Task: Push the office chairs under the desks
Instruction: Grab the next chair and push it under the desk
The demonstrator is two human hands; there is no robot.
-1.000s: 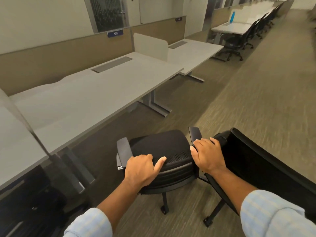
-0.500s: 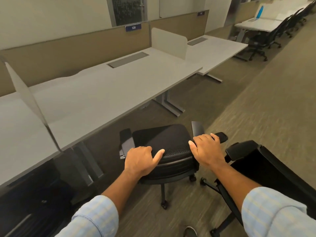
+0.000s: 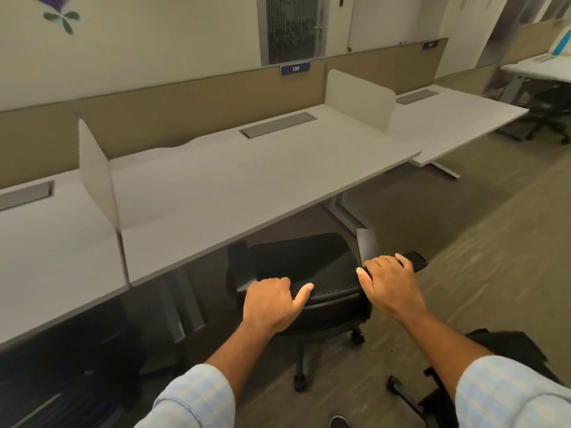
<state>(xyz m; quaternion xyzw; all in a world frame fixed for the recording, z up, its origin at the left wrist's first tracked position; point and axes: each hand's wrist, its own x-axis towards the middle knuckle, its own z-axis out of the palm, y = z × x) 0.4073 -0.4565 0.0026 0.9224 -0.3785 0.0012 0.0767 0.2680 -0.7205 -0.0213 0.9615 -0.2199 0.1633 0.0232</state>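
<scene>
A black mesh office chair [image 3: 304, 261] stands in front of me with its seat partly under the front edge of the grey desk [image 3: 234, 186] marked 139. My left hand [image 3: 272, 304] grips the top of the chair's backrest near its left end. My right hand [image 3: 389, 282] holds the backrest's right end, fingers lying over the right armrest. The chair's left armrest sits just below the desk edge. Its wheeled base [image 3: 309, 362] shows under the backrest.
A second black chair [image 3: 500, 359] stands at my lower right, partly behind my right arm. White dividers [image 3: 360, 97] separate the desks. A desk leg [image 3: 346, 211] stands right of the chair. More chairs [image 3: 550, 115] sit at far right. Carpet lies open to the right.
The chair has rolled forward toward the desk and its seat now reaches under the desk edge. My view has turned left to face the desk. Both hands keep their hold.
</scene>
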